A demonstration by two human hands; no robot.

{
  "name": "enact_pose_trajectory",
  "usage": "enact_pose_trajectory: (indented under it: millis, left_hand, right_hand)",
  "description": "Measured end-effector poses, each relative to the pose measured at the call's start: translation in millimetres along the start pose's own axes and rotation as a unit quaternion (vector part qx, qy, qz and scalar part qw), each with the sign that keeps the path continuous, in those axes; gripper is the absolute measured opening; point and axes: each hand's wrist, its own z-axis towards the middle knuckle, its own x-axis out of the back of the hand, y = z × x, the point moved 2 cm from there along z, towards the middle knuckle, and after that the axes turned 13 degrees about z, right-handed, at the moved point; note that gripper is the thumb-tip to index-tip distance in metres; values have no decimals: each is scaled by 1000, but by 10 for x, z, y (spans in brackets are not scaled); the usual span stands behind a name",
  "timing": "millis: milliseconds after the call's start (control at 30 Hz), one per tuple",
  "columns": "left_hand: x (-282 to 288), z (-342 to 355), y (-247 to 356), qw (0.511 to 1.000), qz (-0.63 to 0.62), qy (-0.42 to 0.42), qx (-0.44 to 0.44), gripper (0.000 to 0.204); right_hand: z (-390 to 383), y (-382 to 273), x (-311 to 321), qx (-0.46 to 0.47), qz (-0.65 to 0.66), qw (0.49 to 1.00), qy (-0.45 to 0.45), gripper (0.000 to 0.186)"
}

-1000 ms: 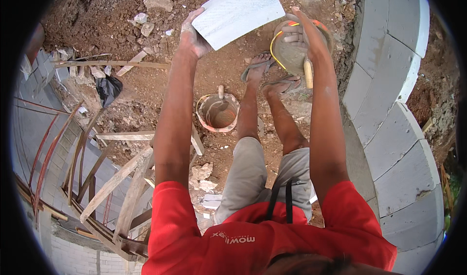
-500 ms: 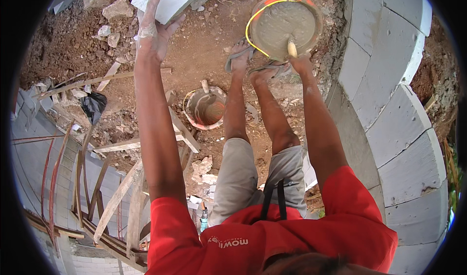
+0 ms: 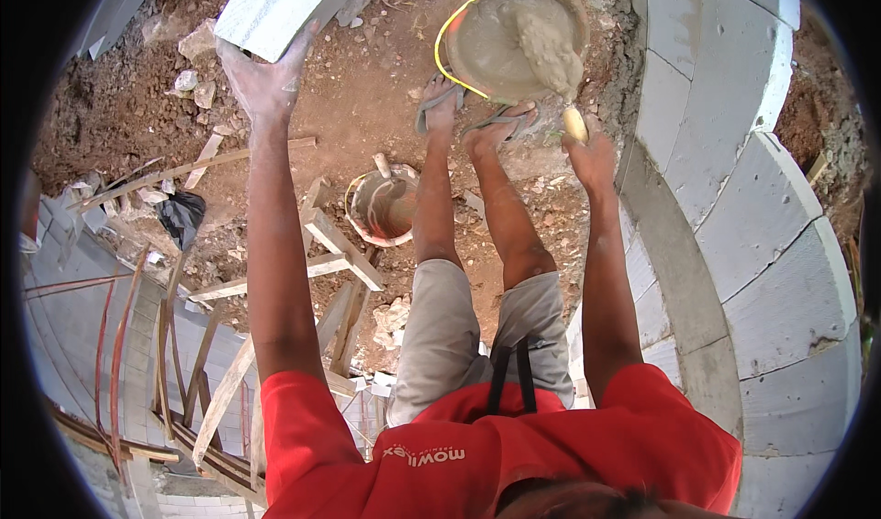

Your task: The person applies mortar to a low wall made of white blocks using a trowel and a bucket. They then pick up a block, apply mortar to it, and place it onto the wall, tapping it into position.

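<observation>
With my left hand [image 3: 264, 86] I grip the near end of a pale lightweight concrete block [image 3: 286, 7], thumb and fingers spread round its two sides. The block's far end runs out of view at the top. My right hand [image 3: 595, 159] is closed round the yellowish handle of a trowel [image 3: 575, 125]. A heap of wet grey mortar [image 3: 551, 53] covers the trowel's blade, over the near right side of an orange-rimmed bucket [image 3: 575, 3]. More smooth mortar fills that bucket, whose yellow carrying handle lies along its left rim.
A smaller bucket [image 3: 353, 209] with a tool handle in it stands left of my legs. Grey block walling [image 3: 725, 143] curves along the right. Timber pieces [image 3: 335, 244], a black plastic bag [image 3: 181, 218] and rubble lie on the earth at left.
My right hand has drawn the trowel back and up, and mortar now lies heaped on it. My left hand has shifted slightly left and turned, still holding the block.
</observation>
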Motion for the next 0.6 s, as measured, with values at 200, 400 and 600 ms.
enact_pose_trajectory:
  millis: [200, 400, 600]
  left_hand:
    - [-62, 140, -118, 1000, -19, 0, -21, 91]
    - [-49, 397, -41, 998, -46, -19, -37, 107]
    - [107, 746, -117, 982, -181, -44, -22, 108]
  right_hand:
    - [150, 298, -218, -80, 44, 996, 14, 46]
    - [35, 57, -162, -88, 38, 995, -8, 41]
    - [18, -170, 178, -32, 97, 994, -45, 29]
